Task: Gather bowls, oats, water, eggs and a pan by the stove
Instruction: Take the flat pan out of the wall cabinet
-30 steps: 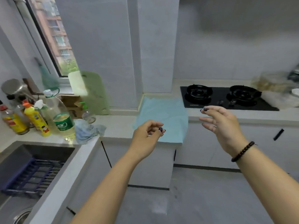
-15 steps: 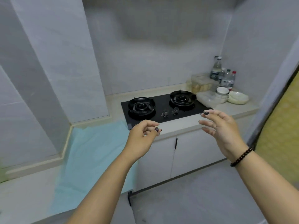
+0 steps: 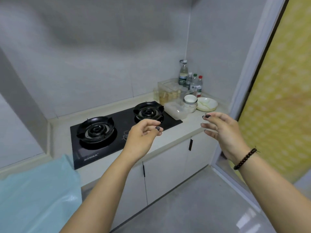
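The stove point(image 3: 117, 132) sits black and bare on the tabletop point(image 3: 190, 125) in front of me. Right of it, in the corner, stand water bottles point(image 3: 193, 81), a wide shallow dish point(image 3: 207, 104) and the stacked bowls point(image 3: 190, 101). Those bowls look like glazed ceramic: stiff, smooth, breakable, probably fairly heavy as a stack, so I'd cup them low around the sides. They lie just beyond my right hand point(image 3: 223, 128), which hangs loosely spread, holding nothing. My left hand point(image 3: 143, 137) hovers over the stove knobs, fingers loosely curled, empty.
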Motion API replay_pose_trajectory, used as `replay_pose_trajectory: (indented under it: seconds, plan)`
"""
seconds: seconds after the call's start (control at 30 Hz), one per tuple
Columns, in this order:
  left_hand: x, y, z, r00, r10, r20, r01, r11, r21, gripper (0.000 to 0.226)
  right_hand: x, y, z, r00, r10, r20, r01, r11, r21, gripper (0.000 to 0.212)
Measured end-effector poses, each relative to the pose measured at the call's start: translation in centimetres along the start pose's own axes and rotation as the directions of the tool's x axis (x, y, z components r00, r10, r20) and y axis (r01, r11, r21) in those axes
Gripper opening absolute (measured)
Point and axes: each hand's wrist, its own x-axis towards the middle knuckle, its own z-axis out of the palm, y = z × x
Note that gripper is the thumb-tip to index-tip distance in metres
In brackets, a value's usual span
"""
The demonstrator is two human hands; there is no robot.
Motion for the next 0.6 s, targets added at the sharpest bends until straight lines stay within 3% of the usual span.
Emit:
replay_pose_trajectory:
  seconds: [0.27, 0.6]
  plan:
    - [11.1, 3.0, 9.8, 0.997, 0.046, -0.055, -0.049, 0.998, -0.045, 0.016, 13.3, -4.2, -5.0, 0.994, -0.076, 0.082, 0.083, 0.993, -0.081, 0.011]
    - [24.2, 6.1, 15.2, 0.991, 0.130, -0.020, -0.131, 0.983, -0.127, 0.017, 26.6, -8.5, -7.0, 0.979, -0.189, 0.075, 0.192, 0.980, -0.047, 0.011]
